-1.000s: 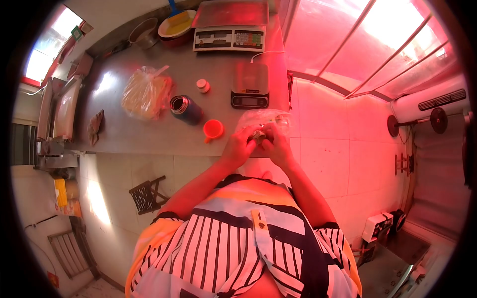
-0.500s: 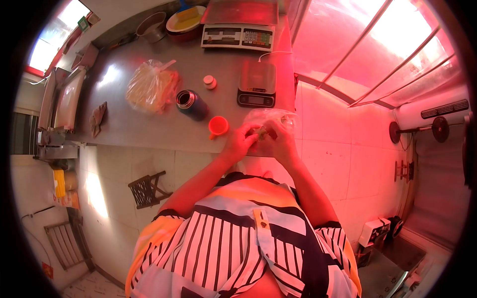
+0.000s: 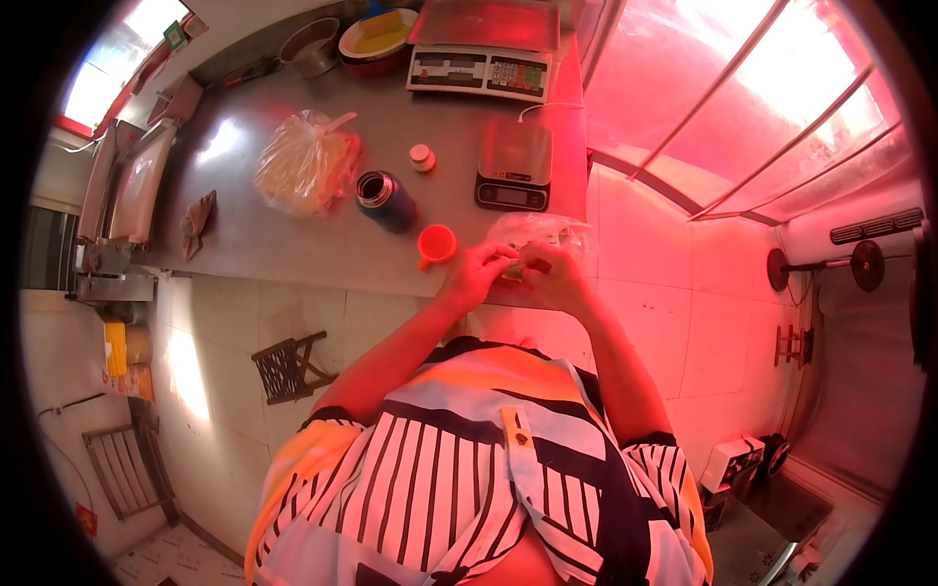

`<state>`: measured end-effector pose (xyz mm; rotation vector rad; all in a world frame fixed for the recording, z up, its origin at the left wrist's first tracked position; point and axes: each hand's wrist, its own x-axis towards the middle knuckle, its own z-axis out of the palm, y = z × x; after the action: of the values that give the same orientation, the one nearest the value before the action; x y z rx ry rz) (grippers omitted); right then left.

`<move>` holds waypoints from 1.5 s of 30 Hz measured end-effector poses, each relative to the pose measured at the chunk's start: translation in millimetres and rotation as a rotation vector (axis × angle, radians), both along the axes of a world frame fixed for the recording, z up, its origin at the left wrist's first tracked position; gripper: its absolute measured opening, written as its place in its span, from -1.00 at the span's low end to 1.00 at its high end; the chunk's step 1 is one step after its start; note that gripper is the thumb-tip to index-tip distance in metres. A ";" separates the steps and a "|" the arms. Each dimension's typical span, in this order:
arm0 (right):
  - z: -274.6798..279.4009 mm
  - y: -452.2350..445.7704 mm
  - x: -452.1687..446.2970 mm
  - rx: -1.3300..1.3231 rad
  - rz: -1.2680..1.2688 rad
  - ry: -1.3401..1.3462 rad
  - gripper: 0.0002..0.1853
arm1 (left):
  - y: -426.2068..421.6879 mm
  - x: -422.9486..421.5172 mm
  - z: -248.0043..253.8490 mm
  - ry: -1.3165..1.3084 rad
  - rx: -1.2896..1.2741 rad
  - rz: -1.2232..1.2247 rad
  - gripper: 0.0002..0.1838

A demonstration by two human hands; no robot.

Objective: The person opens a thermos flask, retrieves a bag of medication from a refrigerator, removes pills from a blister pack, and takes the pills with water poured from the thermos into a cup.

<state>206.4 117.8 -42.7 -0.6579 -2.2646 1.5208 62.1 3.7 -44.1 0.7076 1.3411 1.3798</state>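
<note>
My left hand (image 3: 477, 275) and my right hand (image 3: 551, 273) meet at the front edge of the metal table, their fingers pinched close together. A small greenish piece shows at the fingertips, too small and blurred to name. Just beyond the fingers lies a clear plastic bag (image 3: 539, 231) with some contents. An orange-red cup (image 3: 437, 244) with a handle stands beside my left hand. Behind the cup is a dark blue thermos bottle (image 3: 389, 205) without its lid, and a small white cap (image 3: 421, 157) rests farther back.
A small digital scale (image 3: 514, 166) sits beyond the bag, with a larger price scale (image 3: 479, 70) behind it. Left of the thermos lies a filled plastic bag (image 3: 307, 164). A crumpled cloth (image 3: 197, 225) is at the table's left. A folding stool (image 3: 291, 367) stands on the floor.
My fingertips have drawn closer together, and less of the greenish piece shows between them. The whole view has shifted slightly; the things on the table keep their places.
</note>
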 end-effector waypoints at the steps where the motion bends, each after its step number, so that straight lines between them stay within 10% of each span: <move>1: -3.5 2.5 1.4 -0.033 0.023 0.033 -0.88 | -1.0 0.8 2.6 -0.068 -0.029 -0.011 -0.79; 8: 1.4 5.6 2.8 -0.575 0.018 0.150 -0.91 | -0.4 -0.7 11.0 -0.009 0.095 -0.100 -0.73; 14: -8.6 4.4 4.2 -0.421 0.068 0.032 -0.91 | -2.5 -5.5 7.1 0.038 0.089 -0.141 -0.71; 20: 16.1 -1.1 4.1 0.380 0.112 0.003 -0.84 | -4.8 -7.6 -2.2 0.131 0.023 -0.138 -0.78; 32: -3.2 3.8 7.5 -0.758 -0.008 0.298 -0.93 | -9.8 -3.8 17.0 -0.045 0.031 -0.078 -0.77; 45: 7.9 -4.6 10.4 -0.009 0.018 0.072 -0.80 | -10.2 0.9 0.4 0.206 0.086 -0.080 -0.80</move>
<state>216.8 113.2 -34.8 -0.5770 -2.2173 1.5388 63.1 -6.5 -43.6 0.9730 1.4029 1.3343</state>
